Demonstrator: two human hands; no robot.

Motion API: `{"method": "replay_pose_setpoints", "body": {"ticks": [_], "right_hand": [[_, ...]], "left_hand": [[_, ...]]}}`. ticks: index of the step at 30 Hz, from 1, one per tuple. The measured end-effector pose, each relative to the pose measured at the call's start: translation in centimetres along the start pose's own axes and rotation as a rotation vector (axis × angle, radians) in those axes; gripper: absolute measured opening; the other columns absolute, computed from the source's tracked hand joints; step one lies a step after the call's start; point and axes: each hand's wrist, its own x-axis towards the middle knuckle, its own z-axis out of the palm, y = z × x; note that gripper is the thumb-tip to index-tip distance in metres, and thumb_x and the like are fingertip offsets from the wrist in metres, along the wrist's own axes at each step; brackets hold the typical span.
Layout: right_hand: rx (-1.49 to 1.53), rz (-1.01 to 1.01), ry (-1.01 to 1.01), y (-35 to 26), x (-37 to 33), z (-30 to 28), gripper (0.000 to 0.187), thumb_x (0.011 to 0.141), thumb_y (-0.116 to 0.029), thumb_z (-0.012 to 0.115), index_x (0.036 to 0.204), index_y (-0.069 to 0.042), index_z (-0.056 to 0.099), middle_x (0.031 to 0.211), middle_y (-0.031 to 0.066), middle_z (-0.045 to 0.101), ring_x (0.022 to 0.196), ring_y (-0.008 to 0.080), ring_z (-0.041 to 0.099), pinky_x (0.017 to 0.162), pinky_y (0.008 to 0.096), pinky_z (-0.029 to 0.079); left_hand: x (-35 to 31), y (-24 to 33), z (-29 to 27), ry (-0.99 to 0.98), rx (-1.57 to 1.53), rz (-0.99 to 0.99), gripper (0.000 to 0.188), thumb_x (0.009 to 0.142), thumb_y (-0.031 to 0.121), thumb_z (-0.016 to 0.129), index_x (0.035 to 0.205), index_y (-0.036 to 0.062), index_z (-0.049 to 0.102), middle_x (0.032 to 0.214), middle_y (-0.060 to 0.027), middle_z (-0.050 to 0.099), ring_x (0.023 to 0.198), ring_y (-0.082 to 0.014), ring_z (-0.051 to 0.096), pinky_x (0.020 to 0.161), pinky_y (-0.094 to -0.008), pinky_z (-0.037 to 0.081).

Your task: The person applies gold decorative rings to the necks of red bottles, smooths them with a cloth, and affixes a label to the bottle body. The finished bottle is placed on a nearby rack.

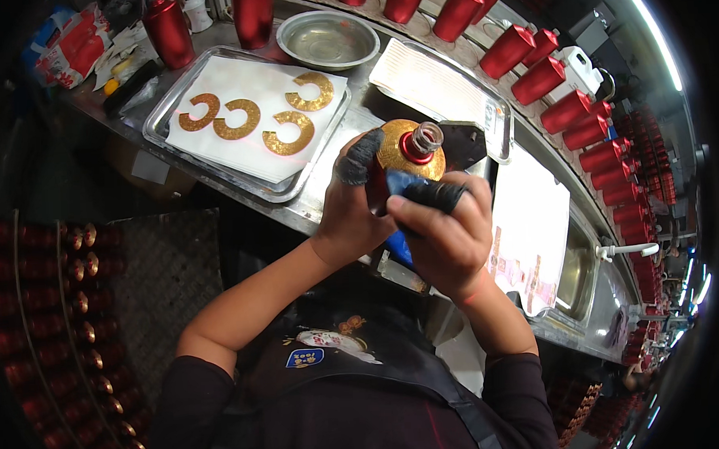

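My left hand (344, 205) is wrapped round a red glass bottle (422, 143), which leans with its bare threaded neck up and to the right. A gold band (395, 148) covers the bottle's shoulder around the red collar. Pinched in my right hand (453, 241) is a small flat blue piece (404, 181), which lies against the front of the shoulder. Black covers wrap some fingers of both hands. Left of the bottle, several gold C-shaped decals (237, 119) lie on white paper (238, 157) in a metal tray (283, 193). My fingers hide most of the bottle's body.
Behind the tray stands a metal basin (328, 61) of liquid. A second tray (494, 117) carries white sheets, with printed sheets (533, 218) nearer, beside a sink (579, 276). Red bottles (508, 51) line the far side. Racked bottles (41, 299) stand at lower left.
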Motion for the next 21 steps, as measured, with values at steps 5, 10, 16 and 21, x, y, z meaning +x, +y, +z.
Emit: {"method": "replay_pose_setpoints", "body": {"ticks": [5, 10, 16, 21], "right_hand": [[0.061, 0.129, 0.116, -0.7, 1.0, 0.4, 0.034, 0.062, 0.001, 0.074, 0.094, -0.009, 0.074, 0.084, 0.0054, 0.063, 0.078, 0.0264, 0.060, 0.067, 0.0359, 0.047], [0.601, 0.648, 0.029, -0.7, -1.4, -3.0, 0.025, 0.083, -0.002, 0.075, 0.106, -0.006, 0.070, 0.090, 0.0046, 0.066, 0.087, 0.0144, 0.062, 0.075, 0.0276, 0.051], [0.858, 1.135, 0.208, 2.0, -5.9, -6.3, 0.027, 0.084, -0.006, 0.069, 0.111, 0.000, 0.066, 0.093, 0.0034, 0.065, 0.082, 0.0089, 0.059, 0.075, 0.0236, 0.047], [0.257, 0.590, -0.099, -1.7, -11.3, -5.6, 0.105, 0.062, -0.027, 0.094, 0.147, 0.004, 0.040, 0.093, 0.0128, 0.065, 0.065, 0.0185, 0.059, 0.056, 0.0309, 0.047]], "left_hand": [[1.4, -2.0, -2.2, 0.036, -0.060, 0.036, 0.114, 0.061, 0.032, 0.093, 0.146, 0.0045, 0.023, 0.141, -0.0243, 0.043, 0.131, -0.0360, 0.048, 0.109, -0.0431, 0.040], [4.7, 0.5, -2.5, -0.049, -0.054, 0.048, 0.111, 0.063, 0.035, 0.094, 0.144, 0.0046, 0.025, 0.135, -0.0229, 0.048, 0.123, -0.0356, 0.054, 0.105, -0.0423, 0.043], [8.8, 7.3, -3.2, -0.053, -0.353, -0.207, 0.094, 0.072, 0.036, 0.089, 0.128, -0.0070, 0.027, 0.121, -0.0203, 0.057, 0.109, -0.0231, 0.063, 0.093, -0.0346, 0.054], [7.5, 8.5, 1.7, -0.334, -0.426, -0.485, 0.097, 0.081, 0.050, 0.079, 0.127, -0.0132, 0.022, 0.125, -0.0256, 0.050, 0.117, -0.0263, 0.057, 0.096, -0.0335, 0.051]]}}
